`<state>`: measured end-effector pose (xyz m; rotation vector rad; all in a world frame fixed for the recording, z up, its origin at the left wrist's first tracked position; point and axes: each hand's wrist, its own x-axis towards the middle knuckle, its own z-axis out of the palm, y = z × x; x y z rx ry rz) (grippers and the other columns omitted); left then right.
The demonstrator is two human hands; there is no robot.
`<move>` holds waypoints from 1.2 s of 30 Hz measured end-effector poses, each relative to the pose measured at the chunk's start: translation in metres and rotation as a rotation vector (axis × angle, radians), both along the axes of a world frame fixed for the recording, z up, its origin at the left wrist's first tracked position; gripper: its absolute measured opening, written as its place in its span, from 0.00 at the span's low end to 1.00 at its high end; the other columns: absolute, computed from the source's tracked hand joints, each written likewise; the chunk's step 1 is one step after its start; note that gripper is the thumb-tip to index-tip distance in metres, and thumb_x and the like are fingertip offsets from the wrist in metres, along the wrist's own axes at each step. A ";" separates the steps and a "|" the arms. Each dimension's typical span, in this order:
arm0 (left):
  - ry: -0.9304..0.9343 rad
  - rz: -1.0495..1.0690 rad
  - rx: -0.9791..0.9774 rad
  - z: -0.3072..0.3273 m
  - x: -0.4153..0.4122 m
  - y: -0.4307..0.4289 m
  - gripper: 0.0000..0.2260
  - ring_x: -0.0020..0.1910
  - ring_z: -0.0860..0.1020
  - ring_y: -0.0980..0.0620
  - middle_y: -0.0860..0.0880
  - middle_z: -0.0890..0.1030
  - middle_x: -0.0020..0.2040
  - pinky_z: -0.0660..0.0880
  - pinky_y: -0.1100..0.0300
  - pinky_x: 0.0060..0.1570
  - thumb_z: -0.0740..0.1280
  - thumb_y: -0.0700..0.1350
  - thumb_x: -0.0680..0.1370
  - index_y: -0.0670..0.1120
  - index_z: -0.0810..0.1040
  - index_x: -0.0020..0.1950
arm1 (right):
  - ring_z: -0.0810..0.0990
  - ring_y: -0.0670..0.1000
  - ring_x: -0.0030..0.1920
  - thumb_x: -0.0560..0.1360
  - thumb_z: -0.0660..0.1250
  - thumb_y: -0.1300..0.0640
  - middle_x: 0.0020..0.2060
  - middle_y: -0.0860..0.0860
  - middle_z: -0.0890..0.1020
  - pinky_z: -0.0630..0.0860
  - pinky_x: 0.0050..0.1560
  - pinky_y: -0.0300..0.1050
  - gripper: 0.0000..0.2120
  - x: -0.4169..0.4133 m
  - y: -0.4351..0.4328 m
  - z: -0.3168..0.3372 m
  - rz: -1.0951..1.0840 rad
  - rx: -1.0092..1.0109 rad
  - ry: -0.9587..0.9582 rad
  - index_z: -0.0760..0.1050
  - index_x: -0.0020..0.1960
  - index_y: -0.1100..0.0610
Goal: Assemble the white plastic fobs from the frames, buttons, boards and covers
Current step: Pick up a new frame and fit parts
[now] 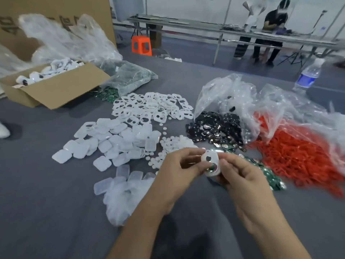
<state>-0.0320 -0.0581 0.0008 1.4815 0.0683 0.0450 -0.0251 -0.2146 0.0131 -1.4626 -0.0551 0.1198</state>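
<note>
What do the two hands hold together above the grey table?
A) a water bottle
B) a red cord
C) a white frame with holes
C: the left hand and the right hand both pinch the white frame, while the red cords and the water bottle lie apart from the hands.

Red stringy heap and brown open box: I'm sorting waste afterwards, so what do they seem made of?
The red stringy heap looks like matte cord or soft plastic: thin tangled strands, too blurred to settle. The brown open box looks like cardboard: dull brown surface, folded flaps.
</note>
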 end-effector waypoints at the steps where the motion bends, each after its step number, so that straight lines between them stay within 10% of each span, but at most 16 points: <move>1: 0.022 -0.015 -0.018 -0.004 -0.017 -0.009 0.10 0.51 0.85 0.56 0.51 0.88 0.49 0.80 0.65 0.49 0.75 0.37 0.77 0.49 0.85 0.56 | 0.83 0.48 0.42 0.80 0.64 0.64 0.43 0.56 0.87 0.79 0.43 0.38 0.11 -0.018 -0.010 -0.001 -0.001 0.002 0.009 0.85 0.52 0.55; 10: -0.171 -0.062 0.191 -0.042 -0.118 -0.074 0.13 0.52 0.85 0.51 0.51 0.85 0.51 0.82 0.51 0.56 0.78 0.33 0.72 0.50 0.82 0.45 | 0.85 0.47 0.47 0.71 0.71 0.77 0.45 0.48 0.87 0.78 0.48 0.38 0.18 -0.128 -0.085 -0.042 -0.165 -0.339 -0.200 0.83 0.43 0.53; 16: -0.193 -0.142 0.328 -0.060 -0.148 -0.092 0.11 0.60 0.83 0.53 0.56 0.83 0.61 0.81 0.55 0.57 0.83 0.49 0.68 0.52 0.82 0.41 | 0.84 0.42 0.51 0.65 0.68 0.82 0.47 0.42 0.85 0.77 0.49 0.31 0.27 -0.160 -0.110 -0.062 -0.240 -0.469 -0.371 0.82 0.41 0.49; 22: -0.105 -0.259 0.556 -0.055 -0.156 -0.098 0.23 0.55 0.83 0.61 0.63 0.84 0.55 0.79 0.60 0.56 0.75 0.49 0.74 0.63 0.73 0.65 | 0.86 0.46 0.49 0.73 0.69 0.75 0.45 0.44 0.86 0.80 0.49 0.36 0.22 -0.169 -0.112 -0.071 -0.231 -0.381 -0.311 0.83 0.48 0.48; 36: -0.171 -0.348 0.827 -0.060 -0.136 -0.120 0.20 0.63 0.66 0.61 0.59 0.71 0.62 0.61 0.78 0.61 0.67 0.44 0.79 0.52 0.77 0.71 | 0.82 0.42 0.40 0.72 0.75 0.60 0.39 0.40 0.83 0.73 0.38 0.28 0.16 -0.150 -0.124 -0.077 -0.282 -0.605 -0.223 0.81 0.45 0.38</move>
